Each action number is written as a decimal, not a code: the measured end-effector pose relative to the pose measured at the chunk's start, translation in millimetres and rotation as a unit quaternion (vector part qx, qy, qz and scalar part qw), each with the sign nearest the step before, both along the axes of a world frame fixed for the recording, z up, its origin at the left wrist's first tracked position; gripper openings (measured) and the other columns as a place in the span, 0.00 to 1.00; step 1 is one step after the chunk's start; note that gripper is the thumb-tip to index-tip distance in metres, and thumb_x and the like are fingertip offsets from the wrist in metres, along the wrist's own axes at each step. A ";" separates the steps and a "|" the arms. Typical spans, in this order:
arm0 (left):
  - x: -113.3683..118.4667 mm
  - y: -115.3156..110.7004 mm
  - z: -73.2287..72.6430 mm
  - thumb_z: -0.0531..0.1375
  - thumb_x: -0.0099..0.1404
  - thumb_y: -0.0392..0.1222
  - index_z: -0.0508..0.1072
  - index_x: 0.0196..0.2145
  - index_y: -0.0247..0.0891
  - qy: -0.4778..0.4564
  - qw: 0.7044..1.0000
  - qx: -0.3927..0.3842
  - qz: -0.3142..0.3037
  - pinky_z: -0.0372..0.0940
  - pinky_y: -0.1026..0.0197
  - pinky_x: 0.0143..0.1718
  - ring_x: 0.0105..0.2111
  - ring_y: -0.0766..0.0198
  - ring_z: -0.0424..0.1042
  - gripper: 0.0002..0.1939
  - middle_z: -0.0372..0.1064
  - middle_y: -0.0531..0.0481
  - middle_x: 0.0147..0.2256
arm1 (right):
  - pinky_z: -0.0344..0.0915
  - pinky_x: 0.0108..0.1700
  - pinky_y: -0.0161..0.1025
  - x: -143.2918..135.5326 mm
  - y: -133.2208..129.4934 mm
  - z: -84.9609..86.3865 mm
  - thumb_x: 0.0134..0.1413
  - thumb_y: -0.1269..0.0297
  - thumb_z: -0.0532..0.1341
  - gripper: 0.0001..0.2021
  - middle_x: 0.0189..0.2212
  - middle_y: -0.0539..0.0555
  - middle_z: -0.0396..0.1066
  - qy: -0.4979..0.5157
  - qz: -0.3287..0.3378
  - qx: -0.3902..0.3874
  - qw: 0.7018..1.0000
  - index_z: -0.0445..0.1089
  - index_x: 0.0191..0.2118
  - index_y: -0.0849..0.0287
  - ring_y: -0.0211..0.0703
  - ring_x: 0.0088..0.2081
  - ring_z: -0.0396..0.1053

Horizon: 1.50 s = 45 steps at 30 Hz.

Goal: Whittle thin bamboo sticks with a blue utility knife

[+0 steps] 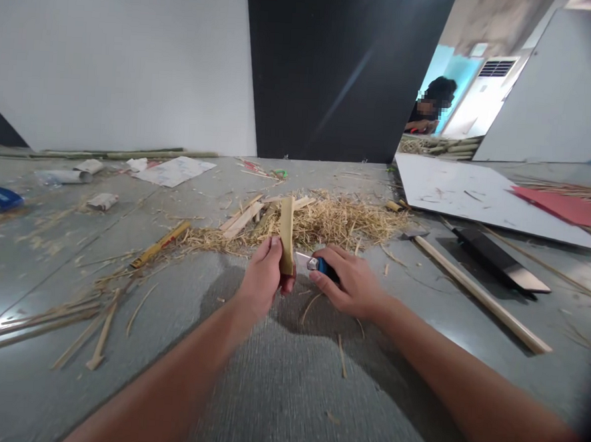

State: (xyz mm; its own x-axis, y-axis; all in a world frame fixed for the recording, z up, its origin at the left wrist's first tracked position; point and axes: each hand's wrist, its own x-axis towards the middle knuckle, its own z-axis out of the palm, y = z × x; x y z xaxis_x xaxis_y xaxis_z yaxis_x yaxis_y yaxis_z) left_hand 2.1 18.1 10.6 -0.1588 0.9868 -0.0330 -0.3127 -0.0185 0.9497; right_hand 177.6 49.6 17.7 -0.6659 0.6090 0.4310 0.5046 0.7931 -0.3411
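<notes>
The pale strip at the frame's centre is pinched in the grip of the left hand, beside a blue-handled knife clasped by the right hand.

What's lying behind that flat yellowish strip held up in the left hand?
Beyond the flat yellowish strip lie a heap of thin straw-coloured shavings and some pale flat wooden pieces. Whatever the strip itself covers cannot be seen.
</notes>
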 end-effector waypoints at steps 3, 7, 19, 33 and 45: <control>-1.2 2.4 -4.0 0.54 0.65 0.56 0.58 0.30 0.41 0.015 0.999 0.021 0.024 0.49 0.70 0.10 0.10 0.73 0.53 0.16 0.53 0.62 0.17 | 0.60 0.38 0.40 -2.0 -2.1 -0.1 0.64 0.53 0.50 0.16 0.39 0.58 0.68 -0.021 0.024 -0.002 0.999 0.63 0.46 0.60 0.45 0.37 0.66; 1.0 1.0 -5.3 0.53 0.65 0.57 0.59 0.30 0.41 0.025 0.999 0.041 0.007 0.49 0.70 0.09 0.11 0.74 0.52 0.17 0.51 0.61 0.18 | 0.59 0.37 0.40 -3.9 -6.7 1.2 0.65 0.53 0.49 0.17 0.39 0.58 0.69 -0.038 0.042 0.001 0.998 0.63 0.48 0.61 0.46 0.38 0.67; 5.6 -5.3 0.6 0.55 0.64 0.58 0.60 0.30 0.40 -0.010 0.999 0.021 -0.030 0.49 0.71 0.09 0.11 0.76 0.52 0.18 0.55 0.61 0.19 | 0.59 0.36 0.39 -4.8 -8.2 -1.0 0.66 0.51 0.46 0.20 0.40 0.58 0.72 -0.065 0.047 -0.008 0.997 0.63 0.50 0.61 0.47 0.38 0.70; 4.8 -9.4 3.6 0.54 0.63 0.61 0.61 0.31 0.41 0.018 0.999 -0.014 -0.048 0.49 0.70 0.06 0.09 0.73 0.55 0.20 0.56 0.61 0.17 | 0.56 0.31 0.38 -1.5 -7.1 0.0 0.67 0.50 0.43 0.21 0.34 0.56 0.71 -0.073 0.077 -0.022 0.994 0.63 0.46 0.62 0.43 0.31 0.68; 4.0 -13.2 10.9 0.53 0.63 0.59 0.61 0.29 0.40 0.042 0.995 -0.011 -0.087 0.45 0.71 0.06 0.07 0.74 0.52 0.19 0.53 0.62 0.14 | 0.50 0.28 0.38 -1.0 -7.1 -1.4 0.65 0.50 0.44 0.20 0.28 0.54 0.69 -0.068 0.081 0.002 0.994 0.63 0.40 0.60 0.40 0.25 0.64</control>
State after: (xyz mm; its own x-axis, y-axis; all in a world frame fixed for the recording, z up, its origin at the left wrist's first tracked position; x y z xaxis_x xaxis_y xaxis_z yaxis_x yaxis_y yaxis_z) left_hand 6.0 4.8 21.5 0.0107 0.9988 -0.0485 -0.2290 0.0496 0.9722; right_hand 176.6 42.6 16.3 -0.8079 0.4870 0.3319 0.4108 0.8692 -0.2752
